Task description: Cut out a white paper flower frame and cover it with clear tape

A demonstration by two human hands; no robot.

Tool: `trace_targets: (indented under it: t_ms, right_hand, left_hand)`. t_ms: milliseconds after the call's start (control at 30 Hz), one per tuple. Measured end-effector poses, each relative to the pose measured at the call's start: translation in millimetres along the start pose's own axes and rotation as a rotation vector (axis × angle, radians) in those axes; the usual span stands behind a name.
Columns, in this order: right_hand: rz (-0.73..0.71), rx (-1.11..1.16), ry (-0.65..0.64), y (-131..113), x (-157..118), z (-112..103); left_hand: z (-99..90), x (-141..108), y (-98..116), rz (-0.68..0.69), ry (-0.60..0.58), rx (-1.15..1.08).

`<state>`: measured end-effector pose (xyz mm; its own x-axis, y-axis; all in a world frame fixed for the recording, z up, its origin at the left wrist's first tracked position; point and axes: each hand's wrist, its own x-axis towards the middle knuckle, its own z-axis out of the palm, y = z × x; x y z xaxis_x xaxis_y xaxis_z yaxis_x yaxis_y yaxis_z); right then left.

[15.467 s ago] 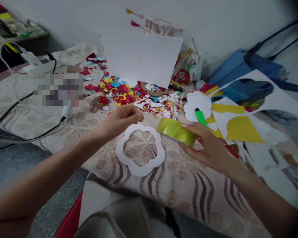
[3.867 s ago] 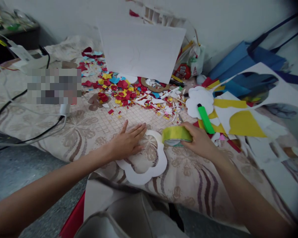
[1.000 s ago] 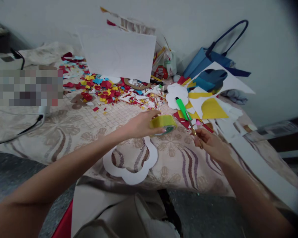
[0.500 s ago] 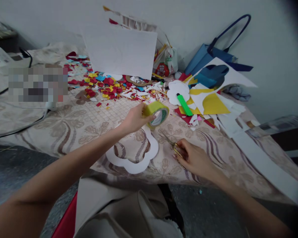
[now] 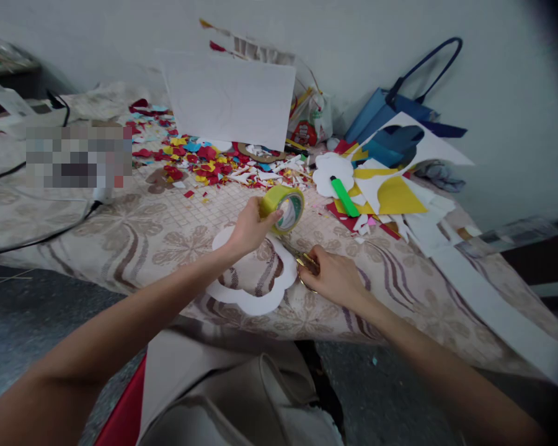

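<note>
Near the middle of the table, my left hand [image 5: 252, 228] grips a roll of yellow-green tape [image 5: 273, 199] by its left side. My right hand [image 5: 333, 272] holds gold-handled scissors [image 5: 307, 261], whose blades point up and left toward the underside of the tape roll. Below both lies a white flower-shaped paper ring [image 5: 255, 305] on the patterned tablecloth [image 5: 186, 241]. My left wrist passes over the ring's upper left part. Whether the blade tips touch the tape or the ring, I cannot tell.
Colourful paper scraps [image 5: 204, 158] lie behind, before a white sheet [image 5: 232, 99]. To the right are a white flower cutout [image 5: 328, 173], a green marker [image 5: 344, 196], yellow paper [image 5: 400, 195] and a blue bag [image 5: 376, 114]. Cables [image 5: 41, 241] run at left.
My right hand has moved the scissors left and up, closer to the tape roll. The tape roll in my left hand has shifted slightly left.
</note>
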<state>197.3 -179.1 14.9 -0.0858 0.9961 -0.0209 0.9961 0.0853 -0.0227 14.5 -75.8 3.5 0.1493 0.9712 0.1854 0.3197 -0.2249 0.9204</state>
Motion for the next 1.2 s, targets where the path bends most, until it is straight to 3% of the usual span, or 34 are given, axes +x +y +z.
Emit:
trace_targets:
  t_ms: [333, 700, 967, 1200]
  right_hand:
    - [0.022, -0.047, -0.003, -13.3, 14.9, -0.1]
    - [-0.070, -0.070, -0.037, -10.3, 19.8, 2.3]
    - [-0.090, -0.012, -0.021, -7.1, 21.2, 6.2]
    - [-0.006, 0.094, 0.054, 4.3, 24.1, 4.7]
  left_hand:
    - [3.6, -10.3, -0.1, 0.045, 0.024, 0.015]
    - [5.0, -11.1, -2.2, 0.065, 0.038, -0.070]
    - [-3.8, -1.1, 2.1, -0.222, 0.020, -0.549]
    - [-13.2, -1.5, 4.4, -0.287, 0.020, -0.664]
